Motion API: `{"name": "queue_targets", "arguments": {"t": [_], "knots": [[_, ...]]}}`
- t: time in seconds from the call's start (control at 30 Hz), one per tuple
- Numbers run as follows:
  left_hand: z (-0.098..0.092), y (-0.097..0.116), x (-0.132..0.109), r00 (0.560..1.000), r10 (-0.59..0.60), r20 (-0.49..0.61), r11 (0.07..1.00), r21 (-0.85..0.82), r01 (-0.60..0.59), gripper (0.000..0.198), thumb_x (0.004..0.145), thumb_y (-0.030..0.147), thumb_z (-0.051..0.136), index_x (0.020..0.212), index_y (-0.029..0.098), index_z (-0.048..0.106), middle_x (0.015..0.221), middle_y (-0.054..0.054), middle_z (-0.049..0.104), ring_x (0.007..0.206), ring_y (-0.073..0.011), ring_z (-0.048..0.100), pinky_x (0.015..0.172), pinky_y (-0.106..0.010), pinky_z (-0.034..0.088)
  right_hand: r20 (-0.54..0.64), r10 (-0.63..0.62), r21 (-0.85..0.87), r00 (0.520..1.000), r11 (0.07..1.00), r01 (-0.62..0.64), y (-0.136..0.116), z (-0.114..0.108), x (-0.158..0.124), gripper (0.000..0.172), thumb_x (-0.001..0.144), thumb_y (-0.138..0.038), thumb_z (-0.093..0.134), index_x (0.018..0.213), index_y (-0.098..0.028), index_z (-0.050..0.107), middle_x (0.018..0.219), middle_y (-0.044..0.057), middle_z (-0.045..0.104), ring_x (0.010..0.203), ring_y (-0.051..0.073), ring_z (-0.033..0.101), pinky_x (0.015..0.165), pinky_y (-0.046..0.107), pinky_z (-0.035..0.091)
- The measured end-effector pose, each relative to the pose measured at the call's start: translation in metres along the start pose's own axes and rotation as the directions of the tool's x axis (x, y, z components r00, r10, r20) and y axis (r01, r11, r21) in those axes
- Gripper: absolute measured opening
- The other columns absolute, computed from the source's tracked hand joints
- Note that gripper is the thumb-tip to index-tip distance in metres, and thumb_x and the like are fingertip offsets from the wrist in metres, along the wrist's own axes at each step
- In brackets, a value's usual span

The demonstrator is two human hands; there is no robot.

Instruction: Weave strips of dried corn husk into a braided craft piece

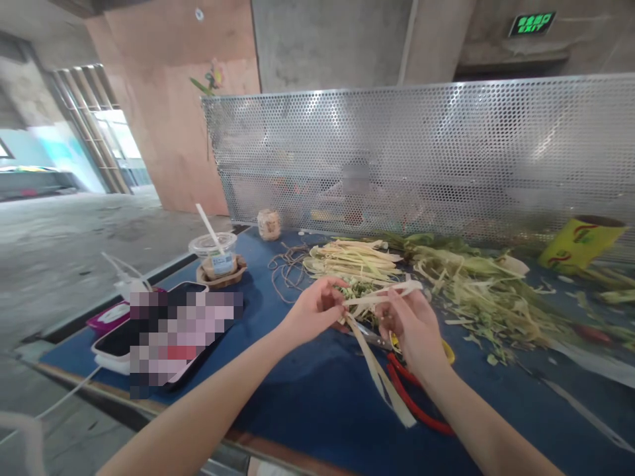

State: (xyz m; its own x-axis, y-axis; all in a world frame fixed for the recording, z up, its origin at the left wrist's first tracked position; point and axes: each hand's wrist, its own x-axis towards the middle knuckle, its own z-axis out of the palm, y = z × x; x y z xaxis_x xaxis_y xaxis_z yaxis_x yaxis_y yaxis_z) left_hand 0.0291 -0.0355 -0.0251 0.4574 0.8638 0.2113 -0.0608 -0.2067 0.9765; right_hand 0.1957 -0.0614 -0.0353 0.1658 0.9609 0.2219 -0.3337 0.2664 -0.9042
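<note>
My left hand [320, 305] pinches a pale, flat plant-fibre strip [371, 360], which looks like dried corn husk. Its long tails hang down over the blue tabletop. Between the hands the strip runs across and loops over the fingers of my right hand [413, 324], whose thumb and fingers close on it. Beneath my right hand lie scissors with red handles [421, 411], their blades partly hidden. A yellow handle [449, 352] shows beside that wrist. Just beyond the hands is a bundle of pale husk strips [354, 259], with small green scraps in front of it.
Loose green husks [466, 291] spread to the right, near a yellow tube [580, 244]. Brown twine [292, 268] lies left of the bundle. A plastic cup [218, 261] with a straw and a black phone [149, 317] stand at left. A perforated metal panel [411, 152] borders the back.
</note>
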Motion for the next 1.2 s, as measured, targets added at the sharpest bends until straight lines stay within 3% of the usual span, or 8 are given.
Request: {"name": "queue_targets", "arguments": {"t": [0.13,0.27,0.43,0.5,0.63,0.87,1.07,1.2], "knots": [[0.0046,-0.0015,0.0029,0.991,-0.125,0.041,0.983,-0.133,0.129,0.032,0.065,0.025,0.066,0.092,0.016,0.051,0.065,0.004,0.053,0.061,-0.0101,0.057,0.061,-0.028,0.053,0.135,-0.154,-0.054,0.979,0.985,0.162,-0.0052,-0.0023,-0.0034,0.03,0.075,-0.027,0.059,0.102,-0.025,0.045,0.099,0.005,0.057,0.08,0.018,0.061,0.059,0.03,0.054],[0.0083,-0.0042,0.0027,0.98,-0.186,0.073,0.969,-0.153,0.196,0.027,0.062,0.03,0.07,0.078,0.013,0.056,0.065,0.002,0.059,0.06,-0.0098,0.06,0.064,-0.027,0.052,0.357,-0.16,-0.233,0.92,0.939,0.254,-0.0059,-0.0054,-0.0055,0.036,0.081,-0.023,0.05,0.117,-0.026,0.044,0.123,0.006,0.048,0.103,0.02,0.054,0.086,0.037,0.046],[0.0065,-0.0065,0.0033,0.985,-0.16,-0.067,0.969,-0.2,0.144,0.025,0.061,0.032,0.07,0.07,0.013,0.056,0.07,0.0,0.064,0.067,-0.012,0.062,0.071,-0.029,0.052,0.237,-0.301,-0.617,0.924,0.687,0.383,-0.0024,-0.0059,-0.0058,0.015,0.079,-0.027,0.051,0.092,-0.021,0.051,0.087,0.005,0.056,0.077,0.017,0.054,0.071,0.033,0.045],[0.005,-0.0062,0.0036,0.98,-0.151,-0.13,0.969,-0.216,0.121,0.024,0.063,0.032,0.069,0.071,0.013,0.056,0.071,-0.001,0.066,0.068,-0.0122,0.063,0.071,-0.029,0.052,0.247,-0.235,-0.693,0.94,0.635,0.341,-0.0023,-0.0052,-0.0065,0.01,0.079,-0.031,0.05,0.081,-0.021,0.05,0.076,0.003,0.054,0.068,0.015,0.051,0.063,0.03,0.043],[0.0034,-0.0045,0.0032,0.969,-0.174,-0.176,0.964,-0.231,0.131,0.024,0.068,0.035,0.065,0.074,0.014,0.056,0.071,-0.002,0.067,0.072,-0.0139,0.064,0.069,-0.027,0.052,0.388,-0.026,-0.719,0.921,0.617,0.321,-0.0022,-0.0035,-0.0082,0.014,0.077,-0.033,0.051,0.071,-0.021,0.052,0.067,0.0,0.055,0.061,0.014,0.049,0.056,0.026,0.04],[0.0033,-0.0026,0.0031,0.969,-0.169,-0.179,0.978,-0.152,0.143,0.025,0.068,0.037,0.063,0.077,0.014,0.057,0.069,-0.002,0.066,0.071,-0.0168,0.064,0.066,-0.032,0.054,0.309,0.102,-0.667,0.946,0.732,0.139,-0.0051,-0.0038,-0.0048,0.016,0.076,-0.031,0.048,0.065,-0.02,0.052,0.06,-0.001,0.052,0.053,0.012,0.047,0.05,0.025,0.036],[0.0027,-0.0036,0.0038,0.97,-0.115,-0.215,0.992,-0.082,0.1,0.024,0.069,0.038,0.061,0.075,0.016,0.054,0.073,-0.003,0.067,0.075,-0.0179,0.065,0.068,-0.033,0.054,0.4,-0.028,-0.612,0.916,0.736,0.29,-0.004,-0.0054,-0.004,0.014,0.075,-0.024,0.051,0.062,-0.02,0.051,0.081,0.003,0.055,0.078,0.017,0.053,0.067,0.028,0.041],[0.0024,-0.0027,0.004,0.96,-0.064,-0.272,0.998,-0.033,0.057,0.022,0.072,0.036,0.058,0.077,0.015,0.053,0.081,-0.004,0.068,0.075,-0.016,0.065,0.072,-0.031,0.052,0.493,-0.116,-0.665,0.863,0.59,0.459,-0.0043,-0.0036,-0.0086,0.009,0.074,-0.02,0.053,0.066,-0.02,0.054,0.094,0.006,0.051,0.095,0.021,0.049,0.083,0.036,0.038]]}}
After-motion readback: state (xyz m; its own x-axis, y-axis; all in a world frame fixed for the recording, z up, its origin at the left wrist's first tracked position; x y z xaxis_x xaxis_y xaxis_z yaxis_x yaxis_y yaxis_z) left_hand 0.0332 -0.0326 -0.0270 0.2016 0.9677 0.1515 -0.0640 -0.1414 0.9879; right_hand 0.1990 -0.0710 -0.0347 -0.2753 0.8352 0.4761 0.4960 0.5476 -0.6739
